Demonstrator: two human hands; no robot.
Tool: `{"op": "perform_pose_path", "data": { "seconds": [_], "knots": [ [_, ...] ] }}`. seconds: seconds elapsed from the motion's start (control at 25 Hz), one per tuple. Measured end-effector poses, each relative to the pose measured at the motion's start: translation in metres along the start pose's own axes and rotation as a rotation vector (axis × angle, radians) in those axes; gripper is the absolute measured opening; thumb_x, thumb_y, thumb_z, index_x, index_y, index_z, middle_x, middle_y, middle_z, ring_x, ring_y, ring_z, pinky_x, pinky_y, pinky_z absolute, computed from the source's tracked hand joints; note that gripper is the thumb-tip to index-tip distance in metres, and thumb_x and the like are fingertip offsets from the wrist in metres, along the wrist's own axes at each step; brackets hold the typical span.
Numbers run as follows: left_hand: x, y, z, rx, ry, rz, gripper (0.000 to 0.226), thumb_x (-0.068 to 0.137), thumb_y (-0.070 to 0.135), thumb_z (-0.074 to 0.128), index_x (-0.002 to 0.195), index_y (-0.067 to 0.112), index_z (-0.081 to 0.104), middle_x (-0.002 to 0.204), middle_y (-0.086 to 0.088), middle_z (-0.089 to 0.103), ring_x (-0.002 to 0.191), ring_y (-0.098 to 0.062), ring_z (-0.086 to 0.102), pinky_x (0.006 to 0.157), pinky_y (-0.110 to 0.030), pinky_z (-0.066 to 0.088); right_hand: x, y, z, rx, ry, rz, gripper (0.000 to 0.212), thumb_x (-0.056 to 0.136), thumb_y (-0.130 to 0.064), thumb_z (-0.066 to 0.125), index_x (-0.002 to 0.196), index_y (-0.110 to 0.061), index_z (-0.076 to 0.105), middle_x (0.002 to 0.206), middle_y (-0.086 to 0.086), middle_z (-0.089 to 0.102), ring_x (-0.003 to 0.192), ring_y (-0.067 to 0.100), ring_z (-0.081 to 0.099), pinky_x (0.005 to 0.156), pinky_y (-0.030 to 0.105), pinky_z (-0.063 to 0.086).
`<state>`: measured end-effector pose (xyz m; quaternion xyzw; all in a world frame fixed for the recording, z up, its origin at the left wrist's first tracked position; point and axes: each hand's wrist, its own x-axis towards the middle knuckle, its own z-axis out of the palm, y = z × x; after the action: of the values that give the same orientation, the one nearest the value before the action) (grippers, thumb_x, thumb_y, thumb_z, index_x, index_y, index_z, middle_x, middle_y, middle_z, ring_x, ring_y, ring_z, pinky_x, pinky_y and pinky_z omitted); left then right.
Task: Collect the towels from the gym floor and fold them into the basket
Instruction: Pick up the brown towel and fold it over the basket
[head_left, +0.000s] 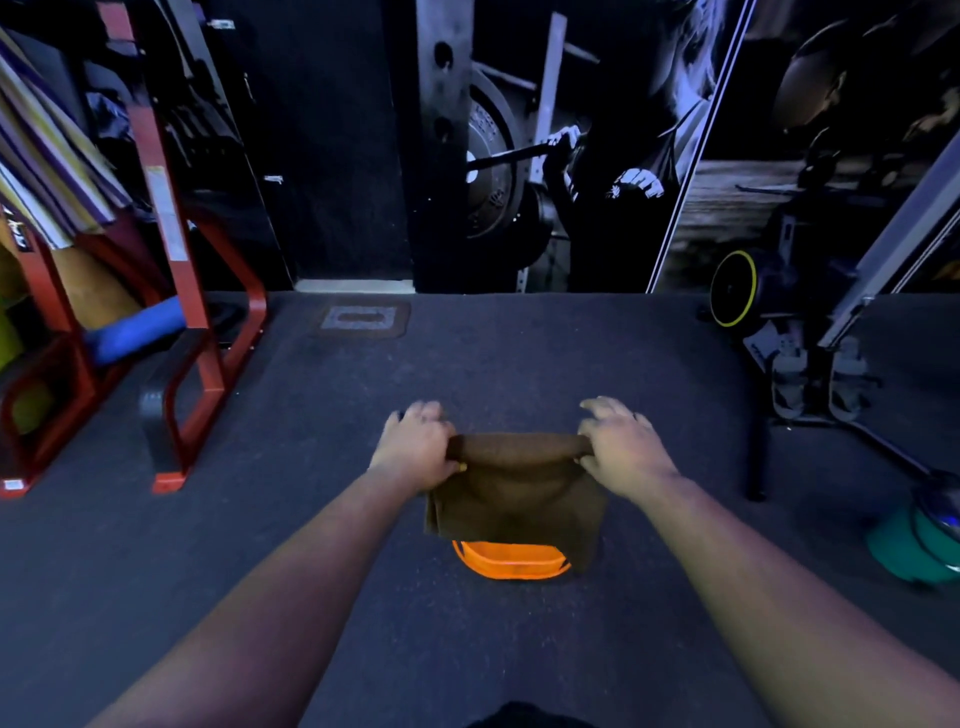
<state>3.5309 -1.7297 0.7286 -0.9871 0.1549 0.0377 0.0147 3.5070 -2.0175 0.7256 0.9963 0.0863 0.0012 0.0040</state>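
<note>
Both arms outstretched; left hand (415, 446) and right hand (621, 447) each pinch a top corner of the folded dark brown towel (514, 499), hanging over the orange basket (511, 560).

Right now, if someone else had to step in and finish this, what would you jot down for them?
Left hand: grip pinching the left top corner of the brown towel.
Right hand: grip pinching the right top corner.
The towel hangs folded between both hands, above the orange basket on the gym floor, hiding most of it.
Done: this towel is picked up and folded.
Left: lower it into the basket. No other towels show; what the basket already holds cannot be seen.
</note>
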Motion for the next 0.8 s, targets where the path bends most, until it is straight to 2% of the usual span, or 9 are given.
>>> {"op": "perform_pose_path", "data": {
  "seconds": [0.04,0.12,0.24,0.44,0.68,0.8],
  "knots": [
    [0.008,0.0,0.008,-0.017,-0.053,0.023,0.042,0.091,0.047,0.065,0.127,0.025,0.059,0.133,-0.004,0.057,0.125,-0.026,0.053,0.103,-0.043,0.046,0.004,0.002,0.007,-0.019,-0.04,-0.009,0.032,0.09,-0.036,0.066,0.119,-0.025,0.063,0.14,-0.001,0.054,0.138,0.023,0.045,0.106,0.039,0.04],
    [0.024,0.002,0.022,-0.104,-0.146,0.028,0.04,0.095,0.038,0.062,0.132,0.023,0.053,0.125,-0.01,0.064,0.113,-0.031,0.063,0.093,-0.043,0.054,0.012,0.01,0.022,0.012,-0.15,0.017,0.027,0.093,-0.033,0.059,0.119,-0.025,0.059,0.124,0.001,0.065,0.121,0.027,0.06,0.093,0.037,0.049],
    [0.058,0.012,0.052,-0.101,-0.252,0.101,0.051,0.099,0.032,0.056,0.148,0.033,0.042,0.126,-0.012,0.066,0.115,-0.035,0.064,0.093,-0.043,0.054,0.033,0.034,0.054,0.078,-0.285,0.021,0.033,0.093,-0.03,0.053,0.127,-0.032,0.055,0.121,0.0,0.068,0.112,0.028,0.065,0.084,0.038,0.055],
    [0.141,0.034,0.125,-0.148,-0.441,0.091,0.04,0.093,0.029,0.052,0.132,0.035,0.053,0.122,-0.009,0.068,0.112,-0.035,0.065,0.089,-0.044,0.055,0.093,0.082,0.128,0.141,-0.476,0.015,0.034,0.092,-0.025,0.048,0.124,-0.032,0.055,0.121,0.004,0.068,0.11,0.031,0.066,0.082,0.04,0.055],
    [0.263,0.057,0.255,-0.214,-0.581,0.005,0.052,0.092,0.018,0.05,0.139,0.038,0.046,0.128,-0.008,0.065,0.113,-0.035,0.066,0.09,-0.044,0.055,0.195,0.147,0.261,0.224,-0.654,0.017,0.049,0.097,-0.023,0.043,0.145,-0.036,0.043,0.137,0.005,0.06,0.117,0.033,0.064,0.091,0.039,0.053],
    [0.31,0.052,0.346,-0.229,-0.6,0.009,0.056,0.094,0.019,0.046,0.145,0.041,0.04,0.131,-0.008,0.065,0.112,-0.034,0.066,0.09,-0.044,0.056,0.238,0.166,0.337,0.227,-0.667,-0.002,0.047,0.099,-0.021,0.045,0.145,-0.033,0.045,0.14,0.005,0.059,0.12,0.031,0.063,0.094,0.038,0.053]
  ]
}}
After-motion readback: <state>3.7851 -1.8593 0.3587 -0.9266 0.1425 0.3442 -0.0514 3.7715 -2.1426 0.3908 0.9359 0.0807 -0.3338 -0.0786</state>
